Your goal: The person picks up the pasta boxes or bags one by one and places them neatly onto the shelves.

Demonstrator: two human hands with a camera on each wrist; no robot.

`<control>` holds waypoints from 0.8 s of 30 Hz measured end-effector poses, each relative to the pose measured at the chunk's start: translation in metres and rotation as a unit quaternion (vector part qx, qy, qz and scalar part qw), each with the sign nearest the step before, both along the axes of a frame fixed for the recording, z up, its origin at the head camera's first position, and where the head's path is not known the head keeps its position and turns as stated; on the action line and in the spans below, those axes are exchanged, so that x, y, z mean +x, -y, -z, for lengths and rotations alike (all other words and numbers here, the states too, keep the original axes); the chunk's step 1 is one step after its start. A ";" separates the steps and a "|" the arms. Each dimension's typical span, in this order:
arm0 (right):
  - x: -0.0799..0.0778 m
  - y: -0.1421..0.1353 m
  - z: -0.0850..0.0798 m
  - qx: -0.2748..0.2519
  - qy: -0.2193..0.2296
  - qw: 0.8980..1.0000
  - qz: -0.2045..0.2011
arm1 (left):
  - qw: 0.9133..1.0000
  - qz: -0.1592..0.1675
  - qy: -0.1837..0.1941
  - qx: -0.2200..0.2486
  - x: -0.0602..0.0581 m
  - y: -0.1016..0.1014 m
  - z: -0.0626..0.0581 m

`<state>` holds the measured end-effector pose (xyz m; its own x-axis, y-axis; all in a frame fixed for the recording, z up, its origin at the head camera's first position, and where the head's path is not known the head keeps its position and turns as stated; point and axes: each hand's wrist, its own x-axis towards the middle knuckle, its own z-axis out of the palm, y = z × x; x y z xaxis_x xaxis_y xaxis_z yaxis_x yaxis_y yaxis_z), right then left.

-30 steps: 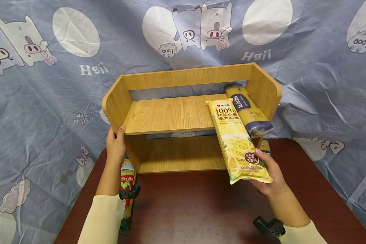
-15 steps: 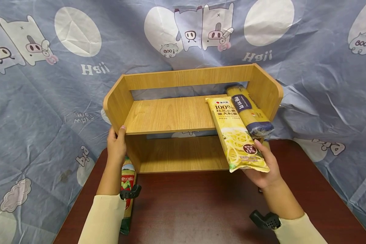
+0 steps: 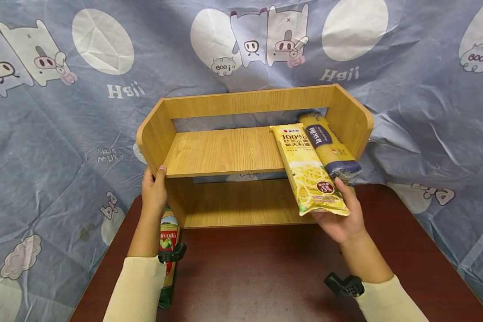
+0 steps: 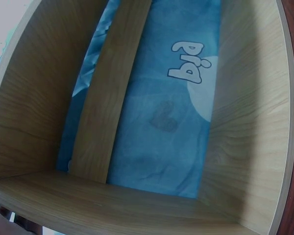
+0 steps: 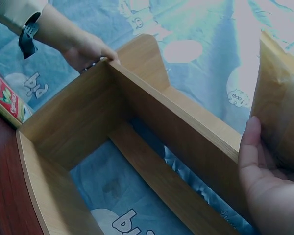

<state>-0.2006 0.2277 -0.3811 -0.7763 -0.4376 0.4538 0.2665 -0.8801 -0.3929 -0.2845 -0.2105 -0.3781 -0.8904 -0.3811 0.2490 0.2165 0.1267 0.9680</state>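
A two-tier wooden shelf (image 3: pixel 221 150) stands on the table. My left hand (image 3: pixel 154 192) grips its left side panel, thumb at the front edge of the upper board and fingers round the outside. In my right hand (image 3: pixel 344 223) is a yellow packet of spaghetti (image 3: pixel 306 167), held at its near end with the thumb on the right edge; the fingers underneath are mostly hidden. The packet's far end lies over the upper board, beside a yellow and blue pasta pack (image 3: pixel 326 143) at the right panel. The right wrist view shows the packet (image 5: pixel 279 103) from its plain side.
A green and red Olivoilà pack (image 3: pixel 169 264) lies on the dark red table (image 3: pixel 241 273), left of the shelf and partly behind the left forearm. A patterned blue cloth (image 3: pixel 165 49) hangs behind. The shelf's side panels and back rail (image 3: pixel 249 102) bound the upper tier.
My right hand has moved forward and slightly left, carrying the spaghetti packet farther over the upper board. My left hand keeps its grip on the shelf.
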 end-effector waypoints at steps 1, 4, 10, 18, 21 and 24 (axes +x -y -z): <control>0.000 0.001 0.000 0.001 0.002 1.000 0.006 | 1.000 0.000 0.000 0.000 0.000 0.000 0.000; -0.002 0.002 0.000 0.007 0.008 1.000 0.020 | 1.000 0.000 0.001 0.000 0.000 0.000 0.000; -0.006 0.005 0.001 0.018 0.022 0.999 0.035 | 1.000 -0.003 0.002 -0.002 0.000 0.000 0.000; -0.003 0.005 0.001 0.013 -0.003 0.999 0.037 | 1.000 0.000 0.008 0.002 0.001 0.000 0.000; 0.002 0.005 0.002 0.021 -0.018 0.999 0.045 | 1.000 0.000 0.010 0.002 0.001 0.000 -0.001; 0.008 0.004 0.004 0.036 -0.030 0.998 0.052 | 1.000 0.001 0.010 0.003 0.001 0.000 -0.001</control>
